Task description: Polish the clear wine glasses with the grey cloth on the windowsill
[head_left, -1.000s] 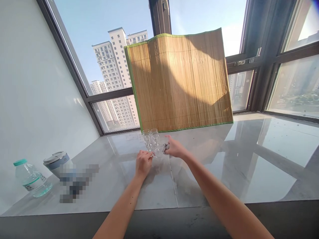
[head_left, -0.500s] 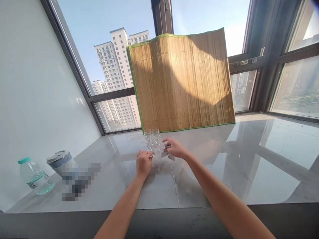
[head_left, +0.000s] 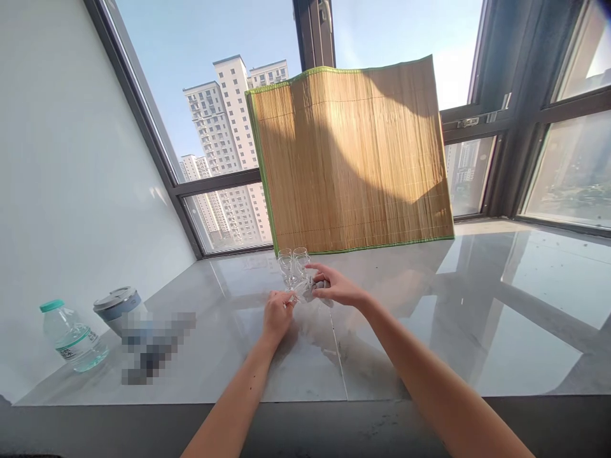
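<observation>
Two small stemmed glasses stand side by side on the sill, a left one (head_left: 285,262) and a right one (head_left: 300,257). Just in front of them, a third clear glass (head_left: 304,291) is tilted between my hands. My left hand (head_left: 277,316) pinches one end of this glass with thumb and fingertips. My right hand (head_left: 342,287) is closed around its other end with a greyish cloth (head_left: 328,301) bunched under the fingers, the index finger stretched toward the standing glasses. The fingers partly hide the held glass and the cloth.
A bamboo mat (head_left: 353,159) with green edging leans against the window behind the glasses. On the left stand a water bottle (head_left: 76,340) with a green cap and a lidded cup (head_left: 119,306), beside a blurred patch. The glossy sill (head_left: 382,375) ends at a front edge.
The held glass has gone from nearly upright to tilted. My right hand has moved slightly left over it, its index finger now stretched out. My left hand keeps its pinch.
</observation>
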Demonstrator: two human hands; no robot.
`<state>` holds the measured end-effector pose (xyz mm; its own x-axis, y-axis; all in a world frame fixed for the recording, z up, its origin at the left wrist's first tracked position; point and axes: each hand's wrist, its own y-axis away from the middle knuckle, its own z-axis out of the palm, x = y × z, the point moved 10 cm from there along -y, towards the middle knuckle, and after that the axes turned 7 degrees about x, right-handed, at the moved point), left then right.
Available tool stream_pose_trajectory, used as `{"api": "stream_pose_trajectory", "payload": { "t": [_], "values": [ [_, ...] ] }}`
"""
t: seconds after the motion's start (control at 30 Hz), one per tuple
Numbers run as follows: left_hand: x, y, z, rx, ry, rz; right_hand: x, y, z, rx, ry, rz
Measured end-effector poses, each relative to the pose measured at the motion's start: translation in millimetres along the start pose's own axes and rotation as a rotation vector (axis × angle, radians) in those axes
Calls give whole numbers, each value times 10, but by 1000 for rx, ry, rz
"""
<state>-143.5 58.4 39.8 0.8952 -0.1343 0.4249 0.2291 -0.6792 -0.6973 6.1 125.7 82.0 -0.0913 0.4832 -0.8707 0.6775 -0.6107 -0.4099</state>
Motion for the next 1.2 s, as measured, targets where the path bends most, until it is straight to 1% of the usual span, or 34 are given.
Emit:
{"api": "stream_pose_trajectory", "payload": {
  "t": [0.07,0.13,0.2,0.3,0.4,0.53,0.6,0.67,0.73,0.8,0.87,0.93,0.97,1.03,1.1,1.2],
  "values": [
    [-13,-7,-22,15,1,-13,-43,12,32,-5,73,-77],
    [-10,-12,-27,11,-23,-11,-39,22,60,-21,128,-113],
    [0,-14,-18,-2,-57,-1,19,31,102,-75,142,-83],
    [13,-12,-2,-15,-86,7,102,46,153,-157,101,9],
    [9,-7,1,-6,-83,8,109,28,122,-146,17,56],
    [-43,-10,-19,31,-48,-5,142,-30,-29,-46,-143,92],
    [-113,-23,-55,64,-13,-54,170,-60,-181,63,-186,87],
    [-204,-35,-129,127,31,-142,206,-76,-331,188,-189,81],
    [-254,-38,-209,197,74,-213,254,-79,-404,293,-171,85],
    [-222,-43,-227,211,124,-231,299,-88,-337,332,-154,77],
    [-158,-47,-146,138,217,-238,335,-102,-158,320,-136,48],
    [-121,-36,-50,61,332,-275,377,-108,51,292,-93,24],
    [-118,-29,-22,44,382,-300,400,-109,152,267,-65,20],
    [-135,-22,-13,47,447,-341,427,-104,302,209,-18,17],
    [-171,-22,-26,64,473,-371,424,-97,352,159,11,15],
    [-252,-22,-44,92,469,-414,412,-88,315,96,-25,48]
  ]
}}
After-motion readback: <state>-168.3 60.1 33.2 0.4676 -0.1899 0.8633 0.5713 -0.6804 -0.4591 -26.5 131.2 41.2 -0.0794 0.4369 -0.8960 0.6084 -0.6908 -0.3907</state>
